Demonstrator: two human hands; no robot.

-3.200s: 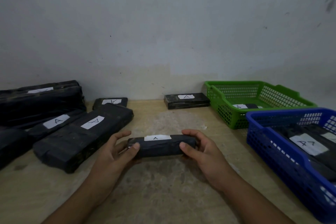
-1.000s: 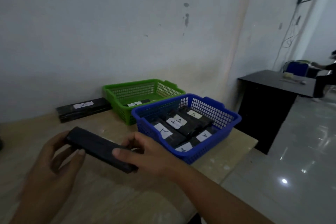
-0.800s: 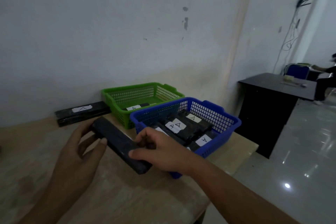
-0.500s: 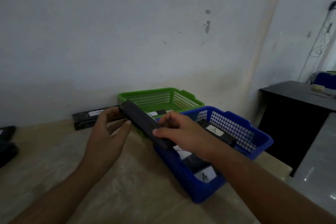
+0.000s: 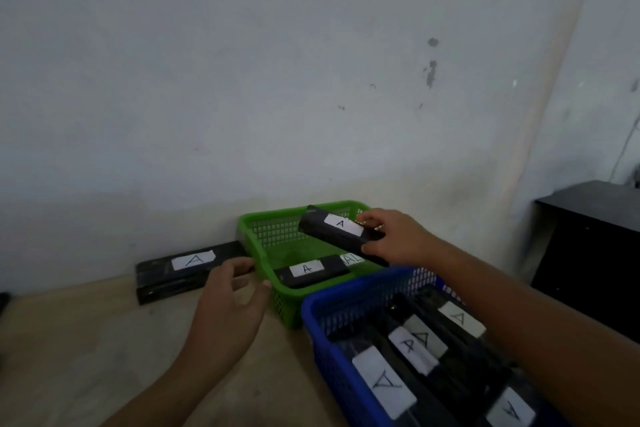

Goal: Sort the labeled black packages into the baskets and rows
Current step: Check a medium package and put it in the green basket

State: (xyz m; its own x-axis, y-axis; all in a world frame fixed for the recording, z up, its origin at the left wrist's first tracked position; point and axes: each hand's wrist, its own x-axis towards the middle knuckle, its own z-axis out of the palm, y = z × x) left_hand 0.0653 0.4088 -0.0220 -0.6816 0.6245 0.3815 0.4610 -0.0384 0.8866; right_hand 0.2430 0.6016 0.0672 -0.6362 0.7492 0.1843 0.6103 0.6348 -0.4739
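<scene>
The right hand [image 5: 391,239] pinches one end of a black package [image 5: 332,232] between thumb and fingers, holding it tilted above the green basket [image 5: 250,222]. The left hand [image 5: 228,308] hovers, fingers loosely spread, over the worn tan table [image 5: 86,340]. The table meets a scuffed pale wall [image 5: 242,80], and a dark desk [image 5: 595,246] stands to the right.

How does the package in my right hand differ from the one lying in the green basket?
The held package hangs tilted above the green basket; the basket package lies flat on its floor. The right hand grips the held package; nothing touches the basket package. Both are black with a white A label.
</scene>
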